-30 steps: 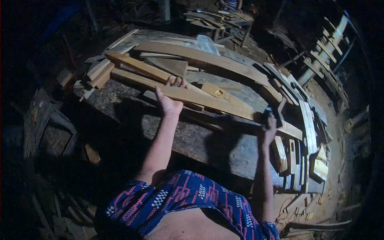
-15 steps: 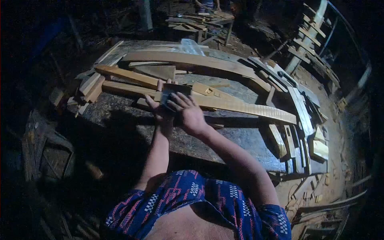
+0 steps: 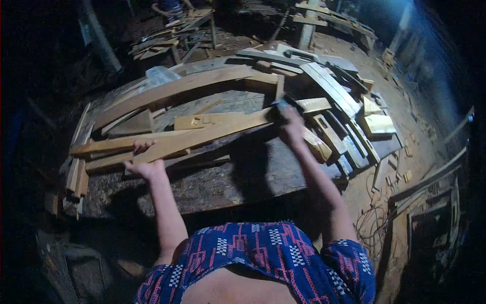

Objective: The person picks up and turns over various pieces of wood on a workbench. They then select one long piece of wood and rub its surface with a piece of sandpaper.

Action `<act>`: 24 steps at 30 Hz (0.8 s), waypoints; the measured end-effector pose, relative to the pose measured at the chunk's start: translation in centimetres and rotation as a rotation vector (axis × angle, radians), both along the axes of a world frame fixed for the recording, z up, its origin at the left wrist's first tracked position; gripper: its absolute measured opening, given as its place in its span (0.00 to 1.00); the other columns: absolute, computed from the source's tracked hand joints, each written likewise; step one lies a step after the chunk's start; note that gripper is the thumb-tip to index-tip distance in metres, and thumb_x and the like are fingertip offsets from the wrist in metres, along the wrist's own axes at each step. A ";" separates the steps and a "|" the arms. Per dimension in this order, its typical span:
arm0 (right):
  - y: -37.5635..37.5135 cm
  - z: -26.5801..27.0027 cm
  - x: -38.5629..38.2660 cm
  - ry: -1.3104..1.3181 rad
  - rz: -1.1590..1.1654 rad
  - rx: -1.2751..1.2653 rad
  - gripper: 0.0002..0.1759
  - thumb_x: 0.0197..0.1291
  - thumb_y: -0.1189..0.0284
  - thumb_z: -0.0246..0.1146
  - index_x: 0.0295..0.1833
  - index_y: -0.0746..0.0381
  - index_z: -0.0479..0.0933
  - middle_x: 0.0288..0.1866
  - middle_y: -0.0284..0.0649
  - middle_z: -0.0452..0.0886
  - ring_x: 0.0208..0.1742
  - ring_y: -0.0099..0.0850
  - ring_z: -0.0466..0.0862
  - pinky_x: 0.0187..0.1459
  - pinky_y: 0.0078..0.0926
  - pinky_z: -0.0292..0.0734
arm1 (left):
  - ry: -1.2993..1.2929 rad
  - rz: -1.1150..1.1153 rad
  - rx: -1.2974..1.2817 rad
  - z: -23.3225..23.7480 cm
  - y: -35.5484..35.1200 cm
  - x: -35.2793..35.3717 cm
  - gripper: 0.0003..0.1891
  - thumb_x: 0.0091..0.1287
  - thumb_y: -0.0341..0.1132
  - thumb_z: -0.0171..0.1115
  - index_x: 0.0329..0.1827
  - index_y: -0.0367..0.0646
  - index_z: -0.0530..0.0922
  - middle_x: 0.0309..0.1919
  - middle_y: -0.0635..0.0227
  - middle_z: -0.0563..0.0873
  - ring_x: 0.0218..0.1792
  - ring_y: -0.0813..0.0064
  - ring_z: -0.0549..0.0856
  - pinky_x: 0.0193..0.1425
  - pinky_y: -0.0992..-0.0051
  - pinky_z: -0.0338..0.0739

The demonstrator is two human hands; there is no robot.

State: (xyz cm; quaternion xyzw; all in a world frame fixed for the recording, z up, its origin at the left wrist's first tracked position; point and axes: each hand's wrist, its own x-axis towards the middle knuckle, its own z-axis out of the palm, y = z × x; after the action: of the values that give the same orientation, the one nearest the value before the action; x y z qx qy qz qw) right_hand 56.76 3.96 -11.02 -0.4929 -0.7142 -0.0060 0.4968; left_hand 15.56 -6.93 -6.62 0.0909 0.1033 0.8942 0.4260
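A long, pale, gently curved piece of wood [image 3: 217, 133] lies slanted across the workbench, its far end pointing up to the right. My left hand [image 3: 147, 164] is closed around its near left end, thumb on the front side and fingers over the back. My right hand [image 3: 290, 126], slightly blurred, presses a dark sheet of sandpaper [image 3: 281, 107] over the wood near its right end. The wood under the sheet is hidden. Behind the piece lies a shorter block with a slot cut in it [image 3: 202, 120].
A wide curved board [image 3: 177, 90] lies at the back of the workbench [image 3: 212, 190]. Several wood pieces are stacked on the right, beside a pale plank [image 3: 331, 90]. A clear plastic bag [image 3: 161, 76] sits at the back left. Another person [image 3: 171, 7] stands at a far table.
My right hand has slid with the sandpaper along the wood to its right end. My left hand has left the sandpaper and grips the left end. The view has turned right.
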 end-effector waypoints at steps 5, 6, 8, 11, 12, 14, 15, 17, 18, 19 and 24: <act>-6.4 3.5 -7.1 -0.321 0.333 0.008 0.33 0.41 0.83 0.50 0.58 0.55 0.67 0.63 0.43 0.64 0.64 0.39 0.63 0.63 0.39 0.56 | 0.043 0.135 -0.140 1.2 -0.4 0.1 0.43 0.59 0.68 0.24 0.30 0.34 0.75 0.18 0.62 0.72 0.25 0.66 0.70 0.39 0.60 0.69; -6.3 4.0 -6.5 -0.342 0.356 -0.037 0.32 0.41 0.83 0.50 0.58 0.56 0.68 0.62 0.43 0.64 0.64 0.39 0.63 0.63 0.38 0.56 | 0.072 0.087 -0.085 1.0 -1.0 -0.8 0.43 0.58 0.69 0.24 0.30 0.34 0.75 0.19 0.62 0.73 0.25 0.66 0.70 0.38 0.60 0.69; -3.1 3.1 -2.8 -0.190 0.366 -0.039 0.28 0.42 0.82 0.50 0.54 0.57 0.71 0.58 0.44 0.69 0.62 0.39 0.65 0.63 0.37 0.57 | 0.065 0.142 -0.155 1.2 -1.0 -1.0 0.42 0.59 0.68 0.25 0.29 0.34 0.75 0.20 0.61 0.73 0.25 0.66 0.70 0.38 0.61 0.69; 4.5 -0.4 8.0 -0.089 0.044 -0.224 0.25 0.44 0.75 0.55 0.54 0.58 0.72 0.55 0.44 0.72 0.59 0.41 0.68 0.61 0.32 0.61 | 0.068 0.176 -0.231 2.0 -1.2 -0.3 0.40 0.59 0.67 0.26 0.29 0.35 0.74 0.20 0.60 0.74 0.25 0.65 0.70 0.37 0.62 0.69; 6.9 -1.6 11.8 -0.049 -0.058 -0.314 0.26 0.44 0.71 0.58 0.54 0.57 0.71 0.55 0.44 0.72 0.58 0.41 0.69 0.60 0.30 0.62 | 0.086 0.183 -0.264 1.7 -1.1 -0.3 0.40 0.60 0.67 0.26 0.29 0.35 0.74 0.19 0.60 0.74 0.25 0.65 0.70 0.37 0.62 0.69; 7.1 0.3 15.7 0.035 -0.187 -0.470 0.23 0.50 0.68 0.53 0.54 0.56 0.71 0.59 0.44 0.68 0.61 0.41 0.67 0.61 0.33 0.61 | 0.097 0.191 -0.283 1.4 -0.8 -0.1 0.39 0.60 0.67 0.26 0.28 0.36 0.74 0.19 0.60 0.73 0.24 0.65 0.70 0.37 0.62 0.69; 7.8 0.1 16.7 -0.153 -0.358 -0.437 0.22 0.51 0.69 0.51 0.55 0.56 0.71 0.59 0.43 0.68 0.61 0.40 0.66 0.60 0.34 0.62 | 0.092 0.208 -0.304 1.3 -0.5 0.0 0.39 0.60 0.67 0.27 0.28 0.36 0.73 0.18 0.60 0.73 0.24 0.65 0.70 0.36 0.62 0.69; 9.6 -1.0 18.2 -0.046 -0.332 -0.519 0.23 0.51 0.67 0.53 0.55 0.56 0.70 0.56 0.44 0.70 0.59 0.41 0.69 0.58 0.35 0.64 | 0.103 0.194 -0.299 1.0 -0.3 -0.1 0.38 0.60 0.67 0.27 0.27 0.37 0.73 0.18 0.61 0.72 0.23 0.65 0.70 0.36 0.62 0.68; 9.9 -1.1 18.2 -0.046 -0.346 -0.550 0.23 0.50 0.66 0.54 0.54 0.57 0.70 0.56 0.45 0.71 0.58 0.41 0.69 0.58 0.35 0.65 | 0.100 0.190 -0.298 1.1 -0.2 0.1 0.38 0.60 0.67 0.28 0.26 0.37 0.72 0.17 0.62 0.72 0.23 0.65 0.70 0.36 0.62 0.68; 9.8 -1.4 17.9 -0.041 -0.353 -0.551 0.23 0.50 0.66 0.54 0.54 0.57 0.70 0.56 0.45 0.71 0.58 0.41 0.69 0.58 0.35 0.65 | 0.110 0.175 -0.275 0.9 -0.3 0.5 0.37 0.61 0.66 0.28 0.26 0.38 0.71 0.16 0.65 0.71 0.22 0.66 0.69 0.35 0.63 0.68; 7.0 -1.7 12.2 -0.099 -0.286 -0.147 0.28 0.39 0.74 0.58 0.53 0.60 0.72 0.53 0.47 0.74 0.56 0.44 0.71 0.60 0.31 0.63 | 0.079 0.223 -0.280 0.8 -0.6 -0.5 0.35 0.61 0.64 0.30 0.26 0.38 0.71 0.16 0.68 0.70 0.20 0.68 0.68 0.33 0.63 0.68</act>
State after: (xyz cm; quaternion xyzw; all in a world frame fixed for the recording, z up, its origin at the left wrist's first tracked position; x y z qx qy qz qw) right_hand 68.98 10.99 -12.72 -0.6237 -0.6591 -0.0486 0.4175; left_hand 15.08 -7.50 -5.77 0.0536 0.2530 0.9084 0.3285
